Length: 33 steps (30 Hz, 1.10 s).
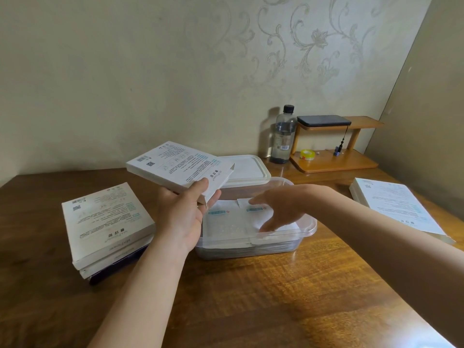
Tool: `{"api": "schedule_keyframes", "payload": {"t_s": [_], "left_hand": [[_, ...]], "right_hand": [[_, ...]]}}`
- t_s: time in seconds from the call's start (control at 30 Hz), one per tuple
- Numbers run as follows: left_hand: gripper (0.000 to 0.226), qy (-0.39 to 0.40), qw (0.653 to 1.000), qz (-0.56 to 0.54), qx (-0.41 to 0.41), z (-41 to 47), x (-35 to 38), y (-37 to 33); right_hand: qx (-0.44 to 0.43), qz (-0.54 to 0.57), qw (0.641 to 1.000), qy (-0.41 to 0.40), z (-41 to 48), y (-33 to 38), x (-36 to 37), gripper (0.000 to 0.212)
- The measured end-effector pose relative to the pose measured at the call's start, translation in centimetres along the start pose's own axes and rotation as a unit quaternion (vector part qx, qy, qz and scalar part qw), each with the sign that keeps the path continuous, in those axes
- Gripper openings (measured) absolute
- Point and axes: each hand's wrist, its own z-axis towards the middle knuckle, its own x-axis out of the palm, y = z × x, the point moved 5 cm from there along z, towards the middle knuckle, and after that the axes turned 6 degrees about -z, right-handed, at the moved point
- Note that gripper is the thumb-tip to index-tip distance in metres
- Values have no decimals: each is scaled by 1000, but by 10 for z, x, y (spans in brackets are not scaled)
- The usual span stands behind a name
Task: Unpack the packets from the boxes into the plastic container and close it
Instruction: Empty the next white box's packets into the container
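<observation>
Head view: I see left hand (184, 217) gripping white box (179, 168) at 10 o'clock above plastic container (307, 228). Right hand (281, 209) spread open, empty, over packets (226, 222) inside. Lid (247, 169) at 12, box stack (105, 227) at 9.

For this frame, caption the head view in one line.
Left hand holds white cardboard box above clear plastic container; right hand arranges white packets.

White boxes (108, 222) with small grey print; clear container (305, 228); white packets (226, 222) with teal marks; brown streaky table (251, 297); cream swirly wallpaper (301, 46); yellow tape (307, 154).
</observation>
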Motion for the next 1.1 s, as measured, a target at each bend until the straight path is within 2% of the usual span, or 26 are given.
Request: {"api": "schedule_keyframes", "payload": {"t_s": [0.13,0.33,0.5,0.7,0.83,0.93,1.0,1.1], "left_hand": [[44,6,1000,-3,2,0,1,0],[47,-1,1000,1,-3,0,-1,-1],[47,-3,1000,-2,-13,0,0,-1],[39,6,999,-24,-31,-2,2,-2],[36,7,996,-61,-69,-5,5,-3],[30,16,992,-77,-97,-9,10,-5],[32,24,988,-95,-117,-12,15,-5],[34,37,983,-111,-141,-18,31,-3]], "right_hand": [[0,-38,998,40,0,0,4,97],[-1,-72,996,51,5,6,13,95],[6,-32,999,40,10,4,19,84],[6,-23,999,45,10,4,21,88],[-3,-30,999,21,8,3,14,89],[4,22,1000,6,1,1,6,95],[19,92,995,-34,-8,-7,-4,87],[43,213,966,-137,-28,-26,-23,49]]}}
